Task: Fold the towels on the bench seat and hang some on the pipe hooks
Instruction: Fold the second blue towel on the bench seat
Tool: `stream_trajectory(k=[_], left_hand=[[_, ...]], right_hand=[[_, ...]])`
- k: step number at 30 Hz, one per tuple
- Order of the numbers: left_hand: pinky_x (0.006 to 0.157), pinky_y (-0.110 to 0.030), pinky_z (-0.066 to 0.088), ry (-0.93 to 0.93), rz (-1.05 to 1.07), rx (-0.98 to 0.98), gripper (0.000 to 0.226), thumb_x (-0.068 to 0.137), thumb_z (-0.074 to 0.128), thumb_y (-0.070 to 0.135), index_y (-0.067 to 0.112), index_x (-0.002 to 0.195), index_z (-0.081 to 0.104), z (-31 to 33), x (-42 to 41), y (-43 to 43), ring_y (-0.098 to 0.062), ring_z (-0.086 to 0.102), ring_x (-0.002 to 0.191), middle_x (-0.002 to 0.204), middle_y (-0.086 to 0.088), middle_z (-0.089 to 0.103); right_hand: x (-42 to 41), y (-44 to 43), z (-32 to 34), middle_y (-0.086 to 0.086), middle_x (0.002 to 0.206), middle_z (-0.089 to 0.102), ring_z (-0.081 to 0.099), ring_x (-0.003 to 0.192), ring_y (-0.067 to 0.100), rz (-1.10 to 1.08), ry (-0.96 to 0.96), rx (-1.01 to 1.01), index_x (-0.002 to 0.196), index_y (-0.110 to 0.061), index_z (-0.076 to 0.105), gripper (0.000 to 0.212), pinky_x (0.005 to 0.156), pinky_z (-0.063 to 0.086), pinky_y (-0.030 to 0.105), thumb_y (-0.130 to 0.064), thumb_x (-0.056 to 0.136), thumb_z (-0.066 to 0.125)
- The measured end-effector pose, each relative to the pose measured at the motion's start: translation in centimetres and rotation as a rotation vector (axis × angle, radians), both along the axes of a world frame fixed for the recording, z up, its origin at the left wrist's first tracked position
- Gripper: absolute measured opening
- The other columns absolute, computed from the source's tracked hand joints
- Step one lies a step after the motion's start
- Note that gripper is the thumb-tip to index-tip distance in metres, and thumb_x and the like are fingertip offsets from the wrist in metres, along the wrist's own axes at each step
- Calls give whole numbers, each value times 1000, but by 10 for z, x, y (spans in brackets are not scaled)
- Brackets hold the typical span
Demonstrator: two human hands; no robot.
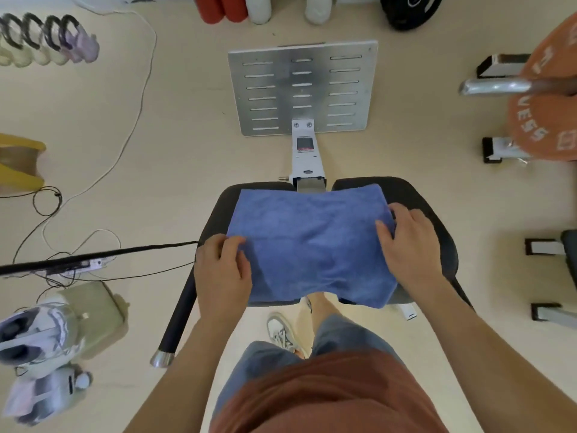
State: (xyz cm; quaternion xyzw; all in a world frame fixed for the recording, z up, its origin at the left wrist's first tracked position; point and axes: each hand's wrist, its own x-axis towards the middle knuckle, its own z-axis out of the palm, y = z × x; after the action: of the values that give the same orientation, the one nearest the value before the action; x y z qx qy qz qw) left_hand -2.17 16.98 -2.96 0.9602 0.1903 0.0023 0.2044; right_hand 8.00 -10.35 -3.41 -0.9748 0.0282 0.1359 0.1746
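Head view: a blue towel (312, 242) is lying spread across the black padded bench (431, 207), covering most of the seat. Its near right corner is drooping over the bench's near edge.

Both forearms are reaching forward and down from the near side, one toward each short end of the towel. The left hand (223, 270) is sitting at the towel's near left corner, knuckles up, with its fingers bending over the cloth's edge and gripping it. The right hand (406, 245) is sitting at the towel's right edge, a little farther away than the left. Its fingers are curling inward around the bunched edge and holding it. The hands are well apart, with the width of the towel stretching between them.

Beyond the bench, a white post is running out to a slotted metal plate (303, 89) lying flat on the pale floor (175, 135). A black handle with a chrome end cap (179, 314) is angling down from the bench's left side. At the far right, an orange weight plate (549, 120) is sitting on a chrome barbell sleeve (496, 86). A white cable (137, 89) is trailing over the floor on the left. Below the bench's near edge, the person's sneaker (281, 334) is showing on the floor.
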Motion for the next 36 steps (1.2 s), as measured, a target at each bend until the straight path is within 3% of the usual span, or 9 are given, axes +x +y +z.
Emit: stream_trajectory(k=[5,9,15,19,24,26,30,34,36], left_hand=[[71,-23,35,-26,371,-293,21,83,66,21,14,99,54,1,-47,-9,-14,47,86,96,1,55],[63,-17,36,14,554,-492,19,83,67,28,21,96,56,4,-64,-16,-5,57,77,82,14,60],[56,-26,38,184,649,-644,23,83,66,34,10,83,65,-17,-75,-14,-18,58,70,74,0,63],[61,-27,42,168,718,-735,21,83,68,31,11,87,63,-20,-77,-17,-18,58,75,80,0,64],[55,-28,39,141,935,-1153,18,84,69,20,9,92,57,-24,-80,-23,-19,55,66,82,-7,63],[58,-28,43,133,922,-1151,20,85,68,17,11,102,59,-20,-85,-24,-17,56,66,85,-6,64],[64,-32,52,-1,742,-862,16,87,62,11,21,93,52,10,-93,-26,-17,61,61,86,-9,64],[61,-30,54,-163,415,-789,15,89,60,9,20,97,54,60,-80,-26,-13,61,55,77,-5,63],[66,-25,53,-143,236,-719,15,86,63,8,22,91,62,87,-62,-28,-8,63,61,80,2,66]], right_hand=[[-85,0,14,2,99,54,56,80,21,-374,-19,254,111,-16,50,29,66,45,34,-28,89,63],[-119,0,4,0,91,65,62,85,22,-696,187,538,102,-17,52,26,64,44,27,-24,84,70],[-125,-1,-4,18,105,70,59,84,23,-730,431,752,91,-13,66,5,71,46,33,-16,89,64],[-130,-5,-1,13,116,64,60,107,30,-809,482,870,109,-10,60,17,88,49,43,-15,93,56],[-143,-7,-1,12,110,62,63,100,30,-927,462,987,110,-5,56,18,78,51,36,-16,95,57],[-144,-6,3,14,99,63,65,88,30,-985,452,991,102,-4,58,15,71,52,34,-15,93,61],[-144,-5,22,13,89,63,62,73,24,-1038,379,1002,93,-3,61,13,66,54,30,-14,88,67],[-133,1,65,7,97,64,66,85,22,-959,182,1017,104,-5,60,15,66,56,28,-8,90,64],[-120,11,91,2,93,65,65,84,18,-846,71,973,97,-14,61,13,65,56,26,-4,89,64]])
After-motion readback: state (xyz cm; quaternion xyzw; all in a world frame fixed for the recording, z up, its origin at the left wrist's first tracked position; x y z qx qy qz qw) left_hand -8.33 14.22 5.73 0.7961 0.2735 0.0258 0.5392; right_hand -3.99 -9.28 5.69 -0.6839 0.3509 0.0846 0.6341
